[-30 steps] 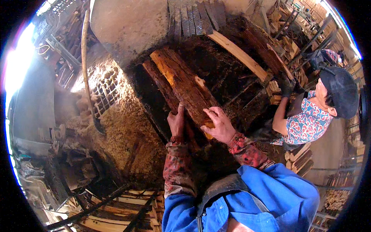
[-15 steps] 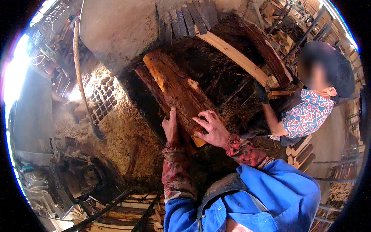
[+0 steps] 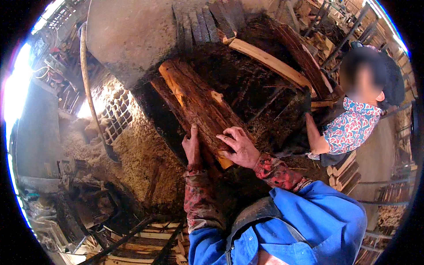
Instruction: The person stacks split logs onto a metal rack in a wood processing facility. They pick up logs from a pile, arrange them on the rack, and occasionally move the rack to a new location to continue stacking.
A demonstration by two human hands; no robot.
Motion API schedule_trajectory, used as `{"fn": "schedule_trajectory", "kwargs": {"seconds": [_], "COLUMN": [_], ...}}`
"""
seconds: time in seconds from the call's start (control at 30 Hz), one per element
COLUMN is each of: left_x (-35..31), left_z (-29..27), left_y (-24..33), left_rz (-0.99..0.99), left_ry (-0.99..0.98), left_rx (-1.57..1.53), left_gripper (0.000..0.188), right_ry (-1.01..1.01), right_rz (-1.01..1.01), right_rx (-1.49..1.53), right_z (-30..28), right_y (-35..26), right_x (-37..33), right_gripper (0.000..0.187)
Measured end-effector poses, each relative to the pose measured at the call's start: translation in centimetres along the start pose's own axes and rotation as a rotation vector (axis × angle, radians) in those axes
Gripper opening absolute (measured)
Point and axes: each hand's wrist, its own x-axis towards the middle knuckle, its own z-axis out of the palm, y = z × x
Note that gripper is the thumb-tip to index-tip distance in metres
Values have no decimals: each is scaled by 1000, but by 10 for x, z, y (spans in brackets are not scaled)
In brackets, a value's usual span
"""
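Note:
A thick bark-covered log piece (image 3: 201, 99), with bare orange-brown wood along its left side, lies slantwise on a dark, dirty bed in front of me. My left hand (image 3: 191, 146) grips its near left edge, thumb up along the side and the other fingers mostly hidden. Over the near end's top right, my right hand (image 3: 242, 148) is bent with its fingertips on the bark. A narrower, darker piece of wood (image 3: 170, 102) runs close along the log's left side.
At the right stands a co-worker (image 3: 353, 128), one arm reaching toward a pale sawn board (image 3: 269, 64). A bark-edged slab (image 3: 304, 57) lies beyond it. Dark hanging strips (image 3: 201, 26) edge a large metal cover (image 3: 132, 39). Left are a long-handled tool (image 3: 86, 79) and sawdust (image 3: 148, 163).
The pale board has shifted slightly right, toward the co-worker. My hands keep their places on the log, and the whole view has swung a little.

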Motion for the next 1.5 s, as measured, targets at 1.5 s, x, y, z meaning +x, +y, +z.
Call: {"fn": "schedule_trajectory", "kwargs": {"seconds": [1.5], "left_x": [14], "left_z": [-28], "left_y": [-51], "left_rz": [-5], "left_ry": [4], "left_rx": [64], "left_gripper": [99], "right_ry": [38], "right_rz": [13], "right_rx": [-3], "right_z": [23], "right_y": [-20], "right_x": [-26], "right_gripper": [57]}}
